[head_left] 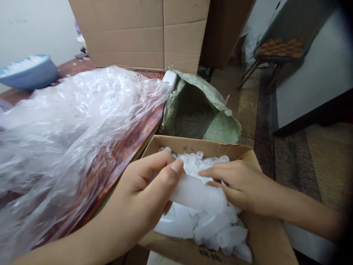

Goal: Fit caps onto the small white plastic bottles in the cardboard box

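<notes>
My left hand (157,187) is closed around a frosted white plastic tube (200,193), thumb on top, with the tube's wide end pointing right. My right hand (234,180) reaches in from the right, its fingers extended and a little apart, over small white plastic caps (193,160) and close behind the tube's end. Whether its fingertips touch a cap is hard to see. Both hands are over an open cardboard box (239,149). More translucent plastic tubes (217,228) lie heaped in its near part, below the held one.
A clear plastic sheet (68,121) covers much of the reddish table (138,141) at left, where a blue basin (33,73) stands. Beyond the box is an open green woven sack (226,125). A large carton (132,33) rises behind; a stool (278,49) stands far right.
</notes>
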Demonstrator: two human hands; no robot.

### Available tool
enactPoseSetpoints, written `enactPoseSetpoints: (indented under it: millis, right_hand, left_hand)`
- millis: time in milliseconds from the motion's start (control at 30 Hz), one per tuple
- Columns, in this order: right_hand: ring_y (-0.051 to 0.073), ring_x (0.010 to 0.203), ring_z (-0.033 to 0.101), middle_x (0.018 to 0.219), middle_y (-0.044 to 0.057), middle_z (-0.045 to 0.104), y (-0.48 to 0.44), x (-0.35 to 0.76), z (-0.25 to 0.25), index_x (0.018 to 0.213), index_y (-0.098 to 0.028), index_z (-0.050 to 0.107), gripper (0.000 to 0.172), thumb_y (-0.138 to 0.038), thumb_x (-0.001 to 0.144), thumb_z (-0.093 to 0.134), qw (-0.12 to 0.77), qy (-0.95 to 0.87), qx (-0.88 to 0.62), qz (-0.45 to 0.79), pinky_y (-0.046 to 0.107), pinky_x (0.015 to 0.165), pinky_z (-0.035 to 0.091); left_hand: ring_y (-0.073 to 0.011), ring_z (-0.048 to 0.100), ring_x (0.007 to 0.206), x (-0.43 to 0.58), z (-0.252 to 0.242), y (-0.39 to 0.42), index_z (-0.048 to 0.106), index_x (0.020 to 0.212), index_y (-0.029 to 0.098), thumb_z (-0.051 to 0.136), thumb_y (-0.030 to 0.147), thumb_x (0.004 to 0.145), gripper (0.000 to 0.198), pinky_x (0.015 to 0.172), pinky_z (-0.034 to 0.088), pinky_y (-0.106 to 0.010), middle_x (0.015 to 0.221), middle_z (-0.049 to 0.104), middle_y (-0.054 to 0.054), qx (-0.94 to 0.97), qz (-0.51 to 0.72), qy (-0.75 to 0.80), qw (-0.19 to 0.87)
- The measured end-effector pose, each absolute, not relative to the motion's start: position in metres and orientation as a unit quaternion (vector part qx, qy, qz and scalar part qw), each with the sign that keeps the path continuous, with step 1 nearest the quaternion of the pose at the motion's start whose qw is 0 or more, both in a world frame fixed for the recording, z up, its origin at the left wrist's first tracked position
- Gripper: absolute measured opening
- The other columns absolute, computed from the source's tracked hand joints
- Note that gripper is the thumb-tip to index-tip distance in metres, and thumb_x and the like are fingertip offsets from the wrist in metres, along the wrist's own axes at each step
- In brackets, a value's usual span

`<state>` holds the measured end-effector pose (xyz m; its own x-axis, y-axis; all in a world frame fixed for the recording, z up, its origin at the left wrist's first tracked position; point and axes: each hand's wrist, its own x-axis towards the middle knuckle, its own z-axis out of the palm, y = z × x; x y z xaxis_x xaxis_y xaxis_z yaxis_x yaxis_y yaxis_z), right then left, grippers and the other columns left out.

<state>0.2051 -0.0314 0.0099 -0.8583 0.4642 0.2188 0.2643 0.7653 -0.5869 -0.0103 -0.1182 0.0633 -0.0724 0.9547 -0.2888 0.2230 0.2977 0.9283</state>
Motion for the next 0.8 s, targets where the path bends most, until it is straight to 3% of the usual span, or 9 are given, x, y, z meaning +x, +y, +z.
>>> enactPoseSetpoints:
  millis: [67, 167, 267, 433, 500, 567, 633, 667, 800]
  right_hand:
    - [0.02, 0.074, 0.067, 0.09, 0.006, 0.071, -0.03, 0.204, 0.012, 0.118, -0.022, 0.062, 0.045, -0.056, 0.097, 0.043, 0.181, -0.923, -0.204, 0.273, 0.032, 0.065, 0.052]
    - [0.025, 0.088, 0.065, 0.103, 0.01, 0.068, -0.034, 0.198, 0.022, 0.129, -0.019, 0.046, 0.051, -0.05, 0.091, 0.058, 0.3, -0.931, -0.146, 0.146, 0.038, 0.076, 0.052]
    - [0.023, 0.078, 0.063, 0.087, 0.007, 0.066, -0.041, 0.188, 0.032, 0.11, -0.021, 0.051, 0.022, -0.039, 0.097, 0.048, 0.328, -0.926, -0.156, 0.098, 0.037, 0.069, 0.049]
    - [0.01, 0.043, 0.046, 0.053, -0.004, 0.047, -0.04, 0.174, 0.044, 0.068, -0.023, 0.043, 0.039, -0.042, 0.101, 0.037, 0.283, -0.844, -0.255, 0.378, 0.024, 0.04, 0.035]
    - [0.01, 0.042, 0.046, 0.053, -0.004, 0.048, -0.03, 0.172, 0.044, 0.072, -0.023, 0.048, 0.035, -0.044, 0.099, 0.042, 0.298, -0.829, -0.301, 0.365, 0.023, 0.038, 0.034]
    - [0.014, 0.05, 0.055, 0.073, 0.001, 0.062, -0.015, 0.171, 0.038, 0.103, -0.021, 0.056, 0.027, -0.046, 0.092, 0.053, 0.306, -0.835, -0.371, 0.267, 0.025, 0.043, 0.039]
    - [0.021, 0.063, 0.063, 0.101, 0.011, 0.066, -0.001, 0.173, 0.025, 0.133, -0.017, 0.042, 0.055, -0.044, 0.088, 0.06, 0.241, -0.862, -0.413, 0.166, 0.031, 0.051, 0.045]
    - [0.023, 0.069, 0.065, 0.109, 0.014, 0.065, 0.004, 0.174, 0.016, 0.137, -0.016, 0.039, 0.059, -0.042, 0.088, 0.06, 0.182, -0.889, -0.399, 0.133, 0.033, 0.055, 0.047]
    - [0.024, 0.077, 0.063, 0.089, 0.007, 0.066, 0.005, 0.174, -0.019, 0.101, -0.019, 0.062, 0.012, -0.023, 0.09, 0.058, -0.03, -0.969, -0.223, 0.104, 0.032, 0.06, 0.044]
  left_hand:
    - [-0.0052, 0.031, 0.031, -0.009, 0.067, -0.114, 0.048, 0.06, 0.02, 0.05, 0.05, 0.09, 0.042, 0.027, 0.018, -0.014, 0.041, 0.038, 0.007, 0.462, 0.372, 0.632, 0.499]
    - [-0.0046, 0.027, 0.029, -0.003, 0.069, -0.105, 0.043, 0.06, 0.021, 0.049, 0.043, 0.091, 0.039, 0.026, 0.019, -0.014, 0.039, 0.035, 0.009, 0.425, 0.365, 0.613, 0.557]
    - [-0.0049, 0.027, 0.028, 0.002, 0.068, -0.101, 0.043, 0.06, 0.02, 0.043, 0.042, 0.094, 0.04, 0.028, 0.021, -0.015, 0.036, 0.034, 0.008, 0.434, 0.349, 0.621, 0.552]
    - [-0.01, 0.051, 0.045, -0.007, 0.067, -0.098, 0.062, 0.081, 0.022, 0.041, 0.033, 0.098, 0.029, 0.045, 0.044, -0.019, 0.053, 0.055, 0.003, 0.681, 0.374, 0.589, 0.222]
    - [-0.0158, 0.063, 0.075, -0.018, 0.064, -0.088, 0.063, 0.097, 0.022, 0.048, 0.029, 0.095, 0.017, 0.071, 0.053, -0.026, 0.082, 0.066, -0.003, 0.759, 0.35, 0.544, 0.074]
    - [-0.0255, 0.056, 0.113, -0.029, 0.06, -0.078, 0.056, 0.118, 0.018, 0.055, 0.029, 0.092, 0.029, 0.096, 0.047, -0.037, 0.12, 0.059, -0.013, 0.771, 0.306, 0.556, -0.047]
    - [-0.0303, 0.049, 0.123, -0.039, 0.054, -0.074, 0.048, 0.129, 0.014, 0.053, 0.032, 0.093, 0.041, 0.098, 0.045, -0.043, 0.13, 0.052, -0.019, 0.758, 0.238, 0.605, -0.055]
    - [-0.0299, 0.054, 0.116, -0.042, 0.051, -0.076, 0.049, 0.127, 0.014, 0.051, 0.033, 0.094, 0.038, 0.093, 0.048, -0.042, 0.124, 0.056, -0.018, 0.759, 0.184, 0.624, -0.015]
    - [-0.0295, 0.065, 0.087, -0.042, 0.036, -0.1, 0.063, 0.095, 0.018, 0.058, 0.037, 0.09, 0.02, 0.073, 0.053, -0.04, 0.089, 0.067, -0.009, 0.778, -0.129, 0.602, 0.125]
